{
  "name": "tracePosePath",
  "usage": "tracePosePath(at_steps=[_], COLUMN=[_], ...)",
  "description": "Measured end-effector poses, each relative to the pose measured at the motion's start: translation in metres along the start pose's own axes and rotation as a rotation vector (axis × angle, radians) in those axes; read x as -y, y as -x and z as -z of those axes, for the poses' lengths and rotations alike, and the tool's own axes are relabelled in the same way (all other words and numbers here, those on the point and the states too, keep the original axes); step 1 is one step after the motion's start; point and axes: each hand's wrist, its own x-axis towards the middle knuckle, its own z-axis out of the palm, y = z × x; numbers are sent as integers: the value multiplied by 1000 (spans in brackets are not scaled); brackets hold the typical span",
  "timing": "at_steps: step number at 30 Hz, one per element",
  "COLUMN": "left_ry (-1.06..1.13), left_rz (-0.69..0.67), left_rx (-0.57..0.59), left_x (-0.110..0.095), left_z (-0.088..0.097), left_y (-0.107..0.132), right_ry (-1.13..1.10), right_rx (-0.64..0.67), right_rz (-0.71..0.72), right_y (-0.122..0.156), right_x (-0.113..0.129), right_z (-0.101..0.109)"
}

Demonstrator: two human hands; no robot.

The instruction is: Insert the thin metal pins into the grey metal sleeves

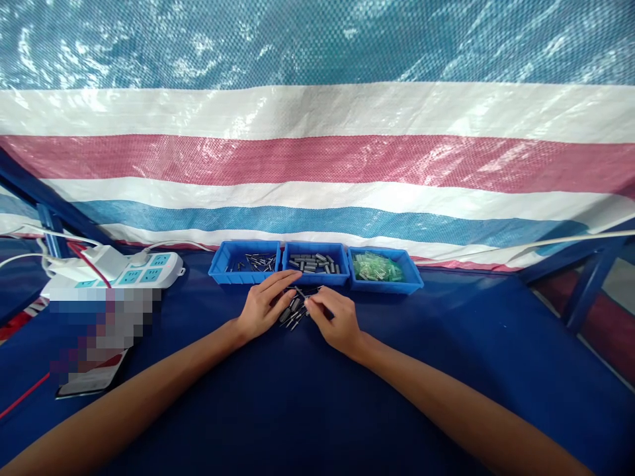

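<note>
My left hand (pixel 265 305) is over the blue table with its fingers stretched out and the thumb apart, beside a small pile of dark thin rods and grey cylinders (pixel 296 316). Across the pile, my right hand (pixel 338 318) has thumb and forefinger pinched on a thin dark rod (pixel 299 291), which points toward my left hand. Just behind the hands, a blue bin (pixel 218 270) holds thin dark rods. The middle blue bin (pixel 317 280) contains grey cylinders, and the right blue bin (pixel 391 287) has clear green plastic pieces.
A white power strip (pixel 171 266) with plugs and cables is at the left on the blue table (pixel 317 410). Nearer me lies a phone-like device (pixel 94 380), partly blurred out. Behind the bins hangs a striped plastic sheet (pixel 317 158). Blue frame bars (pixel 590 284) stand at the sides.
</note>
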Motion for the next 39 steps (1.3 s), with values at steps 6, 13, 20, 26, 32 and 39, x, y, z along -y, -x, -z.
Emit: tracePosePath(at_steps=[6,13,20,26,32,39], left_ry=[71,177,264,358,474,426], left_rz=[64,11,31,27,-67,-196], left_rx=[36,91,100,87,34,272], left_x=[-2,-1,2,2,2,4], left_z=[2,3,2,1,2,-2], left_y=[3,5,7,5,0,0], right_ry=[69,63,39,95,89,217], right_rx=[-84,-5,5,-102,35,117], right_rz=[-122,-6,-17,-105,114,191], right_y=[-2,0,-2,-2,2,5], right_x=[1,0,0,1,-1,-6], right_z=[0,-2,-1,0,-3,-9])
